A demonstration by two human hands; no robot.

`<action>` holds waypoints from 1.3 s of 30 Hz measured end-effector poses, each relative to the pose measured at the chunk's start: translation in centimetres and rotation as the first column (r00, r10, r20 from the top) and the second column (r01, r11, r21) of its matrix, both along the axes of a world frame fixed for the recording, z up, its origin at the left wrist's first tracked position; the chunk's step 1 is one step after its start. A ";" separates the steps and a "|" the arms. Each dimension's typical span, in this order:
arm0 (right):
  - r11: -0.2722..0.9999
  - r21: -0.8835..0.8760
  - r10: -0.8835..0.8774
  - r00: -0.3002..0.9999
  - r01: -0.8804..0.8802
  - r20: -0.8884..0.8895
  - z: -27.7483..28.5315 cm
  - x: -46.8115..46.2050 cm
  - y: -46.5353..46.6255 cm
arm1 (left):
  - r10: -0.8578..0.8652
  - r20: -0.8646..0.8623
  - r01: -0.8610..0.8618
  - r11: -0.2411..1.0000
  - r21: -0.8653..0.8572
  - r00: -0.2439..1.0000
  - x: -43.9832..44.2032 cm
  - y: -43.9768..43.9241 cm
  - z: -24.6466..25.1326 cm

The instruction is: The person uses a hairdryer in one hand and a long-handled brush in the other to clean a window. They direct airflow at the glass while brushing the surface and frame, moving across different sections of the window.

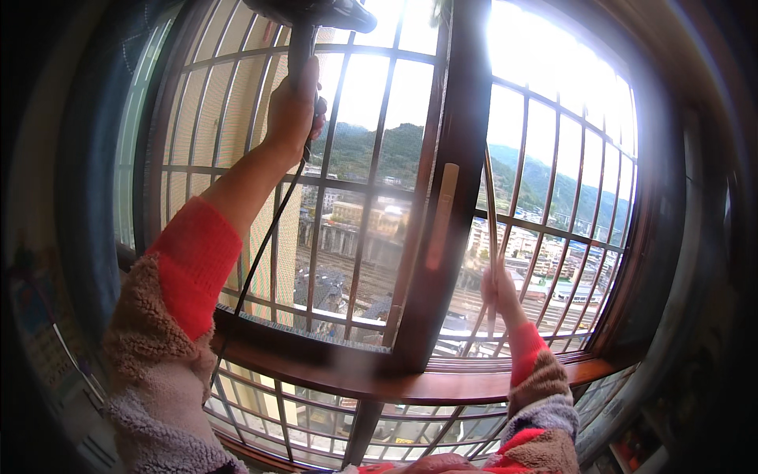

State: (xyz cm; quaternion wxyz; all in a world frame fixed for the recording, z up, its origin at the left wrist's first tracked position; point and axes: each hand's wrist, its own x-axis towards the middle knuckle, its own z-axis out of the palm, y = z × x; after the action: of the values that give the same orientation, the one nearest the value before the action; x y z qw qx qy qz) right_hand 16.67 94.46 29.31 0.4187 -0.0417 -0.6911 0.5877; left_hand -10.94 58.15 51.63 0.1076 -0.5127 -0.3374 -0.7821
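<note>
My left hand (290, 115) is raised at the upper left, wrapped around the handle of a black hair dryer (302, 50). The dryer's body is partly cut off by the top of the view, and its nozzle points right. From its handle a black cord (267, 231) hangs down past my sleeve. My right hand (500, 290) grips a long, thin, shiny brown strip (491, 204), held upright beside the dark sash frame (453, 118). Blur and glare hide what the strip is made of and how its upper end meets the frame.
A mesh screen (355, 260) covers the left window half. A pale recessed handle (442, 216) sits on the sash. Metal security bars (553, 166) stand outside, before buildings and hills. A brown wooden sill (361, 379) runs below. A dark curtain (89, 195) hangs at left.
</note>
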 end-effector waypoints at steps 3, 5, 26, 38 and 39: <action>1.000 -0.021 -0.017 0.996 0.015 -0.090 4.7 -1.7 0.9 | -0.008 0.006 0.008 1.000 0.005 1.000 0.5 -0.1 0.0; 0.999 0.003 -0.047 0.996 0.047 -0.079 4.6 -1.2 1.3 | -0.010 0.002 0.010 1.000 -0.002 1.000 0.7 -0.2 -0.2; 0.992 0.121 -0.008 0.994 0.021 -0.112 10.8 0.7 0.6 | 0.141 -0.216 -0.105 0.980 0.168 0.966 2.5 -0.1 3.4; 0.954 0.118 -0.295 0.930 0.275 0.219 -16.8 18.6 -4.6 | 0.090 -0.071 -0.088 0.996 0.034 0.993 1.2 -0.6 0.7; 0.952 0.112 -0.304 0.921 0.285 0.242 -18.3 20.0 -5.4 | 0.082 -0.063 -0.080 0.996 0.029 0.995 1.1 -0.6 0.6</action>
State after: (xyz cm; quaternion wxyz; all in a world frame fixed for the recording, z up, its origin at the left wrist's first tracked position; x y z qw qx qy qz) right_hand 36.65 89.06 10.99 0.4105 -0.2049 -0.7468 0.4814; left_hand -9.81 57.58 52.22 0.1569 -0.5220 -0.3440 -0.7646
